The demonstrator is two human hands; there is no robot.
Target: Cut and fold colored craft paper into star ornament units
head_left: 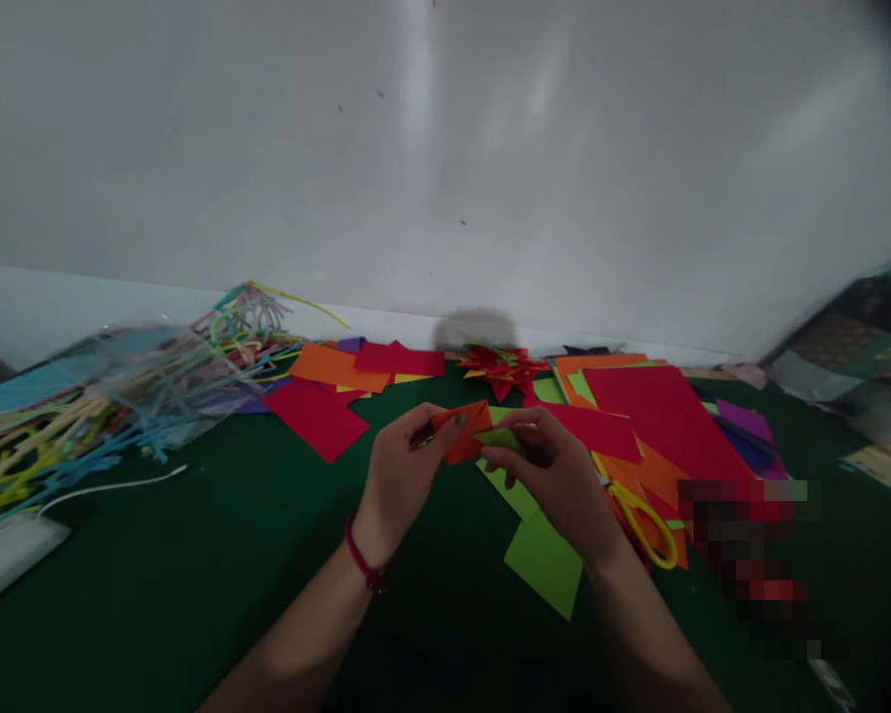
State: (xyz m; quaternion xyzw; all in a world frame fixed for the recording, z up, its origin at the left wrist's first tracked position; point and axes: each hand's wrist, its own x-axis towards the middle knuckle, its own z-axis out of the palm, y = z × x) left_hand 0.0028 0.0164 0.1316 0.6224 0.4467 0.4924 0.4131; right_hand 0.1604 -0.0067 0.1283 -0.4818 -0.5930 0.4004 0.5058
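Observation:
My left hand [410, 460] pinches a small folded piece of orange paper [466, 426], thumb on its face. From the other side my right hand [547, 454] grips a folded piece of green paper [501, 434] that meets the orange one; whether one is tucked into the other I cannot tell. Both pieces are held above the dark green tabletop [297, 594]. Beneath my right hand lie flat green paper squares [545, 564]. Yellow-handled scissors [645, 525] rest on coloured paper just right of my right wrist.
Behind my hands sits a pile of pointed red, orange and green paper pieces [499, 368]. Red sheets [660, 416] are stacked to the right. A red square [318, 418] lies at left, near bagged pipe cleaners [155, 396] and a white device with a cable [15, 550]. A pale wall [342, 178] stands behind.

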